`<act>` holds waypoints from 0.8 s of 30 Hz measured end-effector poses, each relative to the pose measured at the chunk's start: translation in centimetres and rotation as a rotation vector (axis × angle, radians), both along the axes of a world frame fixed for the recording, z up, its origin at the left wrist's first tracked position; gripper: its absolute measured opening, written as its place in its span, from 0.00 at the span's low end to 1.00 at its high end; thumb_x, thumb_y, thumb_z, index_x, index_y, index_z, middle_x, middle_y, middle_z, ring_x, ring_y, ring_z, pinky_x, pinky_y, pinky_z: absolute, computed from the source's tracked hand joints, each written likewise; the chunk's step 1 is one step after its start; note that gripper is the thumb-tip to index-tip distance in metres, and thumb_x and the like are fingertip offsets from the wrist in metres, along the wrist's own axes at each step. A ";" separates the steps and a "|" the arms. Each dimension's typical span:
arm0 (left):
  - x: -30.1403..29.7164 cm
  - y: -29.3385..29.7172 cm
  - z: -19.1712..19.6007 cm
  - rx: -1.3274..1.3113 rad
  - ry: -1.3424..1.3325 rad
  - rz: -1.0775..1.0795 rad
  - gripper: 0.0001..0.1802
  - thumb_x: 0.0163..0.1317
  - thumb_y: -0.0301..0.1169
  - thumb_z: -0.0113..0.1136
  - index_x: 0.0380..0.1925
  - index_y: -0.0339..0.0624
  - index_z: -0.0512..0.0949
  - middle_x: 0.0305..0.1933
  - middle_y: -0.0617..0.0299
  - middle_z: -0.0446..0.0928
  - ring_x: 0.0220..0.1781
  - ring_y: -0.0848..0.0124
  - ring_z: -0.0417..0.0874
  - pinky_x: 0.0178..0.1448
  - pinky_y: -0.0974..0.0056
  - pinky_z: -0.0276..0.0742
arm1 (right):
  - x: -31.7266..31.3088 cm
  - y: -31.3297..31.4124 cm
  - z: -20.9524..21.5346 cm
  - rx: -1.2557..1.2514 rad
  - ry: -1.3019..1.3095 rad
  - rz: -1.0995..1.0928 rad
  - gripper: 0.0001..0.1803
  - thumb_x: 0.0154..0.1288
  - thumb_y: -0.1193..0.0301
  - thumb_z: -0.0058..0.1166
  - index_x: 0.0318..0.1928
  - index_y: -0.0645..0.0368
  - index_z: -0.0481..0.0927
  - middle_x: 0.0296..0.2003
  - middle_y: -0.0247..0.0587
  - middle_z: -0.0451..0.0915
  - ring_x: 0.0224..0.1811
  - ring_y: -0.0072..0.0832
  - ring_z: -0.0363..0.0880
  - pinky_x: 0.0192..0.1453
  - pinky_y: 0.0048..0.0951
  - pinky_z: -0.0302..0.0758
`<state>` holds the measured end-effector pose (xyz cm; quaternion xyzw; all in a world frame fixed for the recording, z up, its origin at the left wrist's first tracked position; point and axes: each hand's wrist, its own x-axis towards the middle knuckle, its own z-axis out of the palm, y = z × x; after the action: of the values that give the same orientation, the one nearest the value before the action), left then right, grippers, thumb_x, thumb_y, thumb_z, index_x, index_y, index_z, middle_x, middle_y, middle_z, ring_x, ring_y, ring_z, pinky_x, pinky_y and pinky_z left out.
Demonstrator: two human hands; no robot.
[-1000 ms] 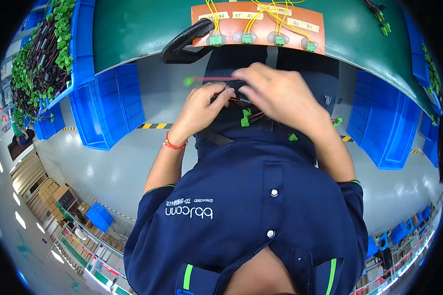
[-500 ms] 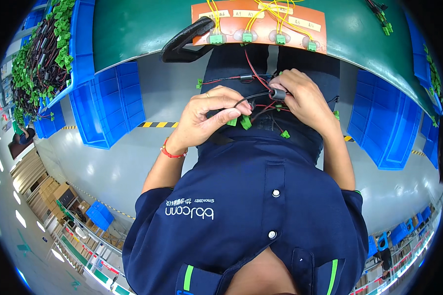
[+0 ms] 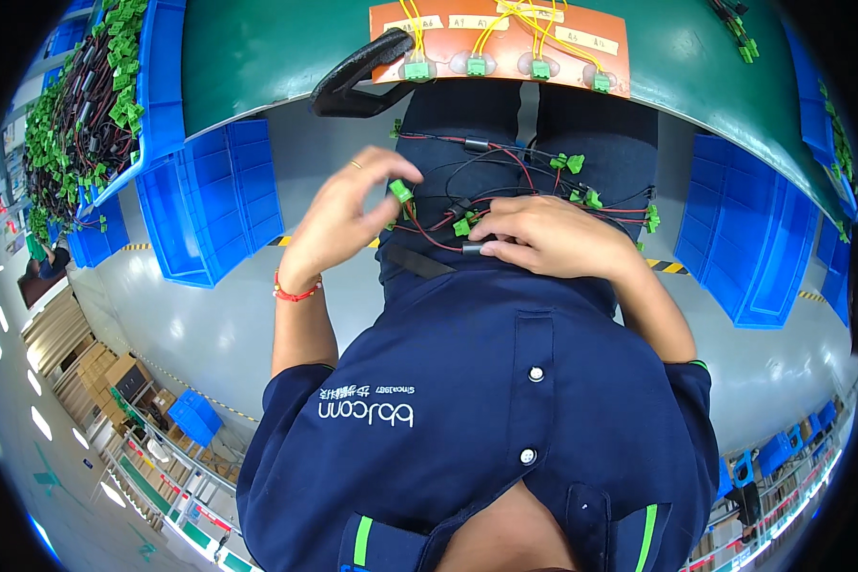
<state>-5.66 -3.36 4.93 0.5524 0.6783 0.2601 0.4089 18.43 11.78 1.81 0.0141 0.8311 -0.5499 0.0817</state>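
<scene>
Several red-and-black wire harnesses (image 3: 477, 146) with green plugs and black cylinders lie across my lap. My left hand (image 3: 338, 219), wearing a red bracelet, is raised at the left of them, thumb and forefinger closed around a green plug (image 3: 400, 191). From that plug wires run down toward a black cylinder (image 3: 474, 248) close to my waist. At that cylinder my right hand (image 3: 558, 236) lies palm down, thumb and fingertips gripping its end. Another green plug (image 3: 464, 225) shows beside the right fingertips. The right palm hides some of the wires.
Ahead is a green work surface (image 3: 257, 67) bearing an orange board (image 3: 582, 24) with green sockets and yellow wires. A black handle-like part (image 3: 353, 86) juts from its edge. Blue bins (image 3: 210, 205) flank me; a pile of harnesses (image 3: 76, 124) fills one at far left.
My hands have moved apart, the left going left and up with a green plug, the right coming down nearer my waist. The harness they held together is now spread on my lap.
</scene>
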 end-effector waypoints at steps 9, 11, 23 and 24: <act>5.2 1.4 -1.8 0.405 0.475 0.109 0.25 0.45 0.12 0.51 0.43 0.44 0.82 0.52 0.60 0.80 0.61 0.56 0.76 0.68 0.53 0.65 | -5.2 1.7 -2.5 0.343 0.278 -0.583 0.10 0.66 0.70 0.58 0.46 0.60 0.79 0.40 0.47 0.79 0.43 0.46 0.79 0.48 0.41 0.75; 6.0 1.4 -2.7 0.464 0.557 0.085 0.22 0.45 0.12 0.53 0.39 0.44 0.83 0.50 0.62 0.80 0.58 0.57 0.77 0.67 0.53 0.65 | -5.7 1.9 -5.0 0.415 0.080 -0.511 0.16 0.65 0.68 0.59 0.50 0.61 0.77 0.45 0.53 0.79 0.45 0.52 0.81 0.48 0.44 0.77; 7.2 0.6 -6.4 0.239 0.172 -0.010 0.08 0.61 0.26 0.62 0.41 0.38 0.81 0.45 0.55 0.81 0.50 0.57 0.79 0.57 0.56 0.73 | -0.2 3.9 4.3 -0.082 -0.031 -0.539 0.10 0.69 0.69 0.57 0.46 0.61 0.79 0.37 0.47 0.84 0.33 0.27 0.82 0.37 0.25 0.75; 7.1 0.8 -6.3 0.230 0.156 -0.015 0.08 0.62 0.26 0.62 0.40 0.37 0.82 0.43 0.55 0.81 0.49 0.57 0.80 0.57 0.56 0.73 | 1.2 4.2 5.2 -0.092 0.094 -0.611 0.11 0.71 0.68 0.56 0.47 0.62 0.78 0.36 0.43 0.84 0.31 0.22 0.78 0.34 0.23 0.72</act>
<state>1.42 -2.60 -1.36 0.6191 0.6696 0.2894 0.2908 19.63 15.97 7.04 0.2343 0.7654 -0.5861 -0.1254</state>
